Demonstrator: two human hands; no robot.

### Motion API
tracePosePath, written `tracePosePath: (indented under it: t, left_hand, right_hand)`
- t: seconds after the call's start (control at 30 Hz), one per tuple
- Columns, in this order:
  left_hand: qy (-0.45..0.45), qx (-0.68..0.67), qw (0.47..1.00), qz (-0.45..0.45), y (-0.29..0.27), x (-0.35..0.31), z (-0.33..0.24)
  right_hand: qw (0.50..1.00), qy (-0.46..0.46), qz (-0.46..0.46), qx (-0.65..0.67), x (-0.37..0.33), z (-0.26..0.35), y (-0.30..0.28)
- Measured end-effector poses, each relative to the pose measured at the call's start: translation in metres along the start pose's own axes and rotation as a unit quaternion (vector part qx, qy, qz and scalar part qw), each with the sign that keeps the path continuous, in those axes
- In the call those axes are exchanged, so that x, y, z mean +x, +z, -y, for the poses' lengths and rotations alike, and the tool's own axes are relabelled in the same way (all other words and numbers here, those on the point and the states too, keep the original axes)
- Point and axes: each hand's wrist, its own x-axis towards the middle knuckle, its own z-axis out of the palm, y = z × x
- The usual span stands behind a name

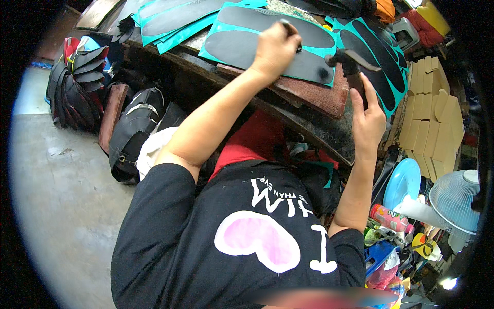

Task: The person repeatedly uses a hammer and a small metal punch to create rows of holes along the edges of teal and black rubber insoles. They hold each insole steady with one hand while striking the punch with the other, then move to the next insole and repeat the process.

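My left hand (275,51) is closed round a short, narrow tool (284,22) with a metallic end poking out above the fist; most of it is hidden by the fingers. That hand is over a teal sheet (216,44) bearing black sole-shaped pieces. In my right hand (368,118) is a claw hammer (355,77), gripped by its dark handle. Its head is raised at the right end of the sheet, apart from my left hand. Under the sheet lies a reddish-brown slab (329,98) on the workbench (329,139).
More teal sheets with black sole shapes (368,56) lie at the right and far left of the bench. Folded cardboard (427,118), a fan (455,201) and a pink-labelled bottle (391,219) stand at the right. Bundled black pieces (80,92) and a black bag (136,134) sit at the left.
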Motion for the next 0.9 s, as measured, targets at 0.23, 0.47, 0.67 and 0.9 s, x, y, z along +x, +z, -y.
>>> tracePosePath:
  t: [0.23, 0.47, 0.67, 0.9]
  left_hand:
    - [-0.21, -0.412, 0.837, 0.294, -0.012, 0.006, 0.005]
    - [-0.133, -0.147, 0.967, -0.162, -0.052, 0.035, 0.035]
    - [-0.069, -0.171, 0.983, -0.012, -0.062, 0.004, 0.031]
    - [-0.077, -0.153, 0.985, -0.006, -0.052, 0.007, 0.019]
  right_hand:
    - [0.996, 0.047, 0.016, -0.068, -0.018, -0.025, 0.009]
    - [0.997, 0.049, 0.019, -0.052, -0.016, -0.033, 0.013]
    - [0.996, -0.009, 0.002, -0.086, -0.014, -0.033, 0.011]
    - [0.992, -0.03, 0.015, -0.123, -0.011, -0.029, 0.004]
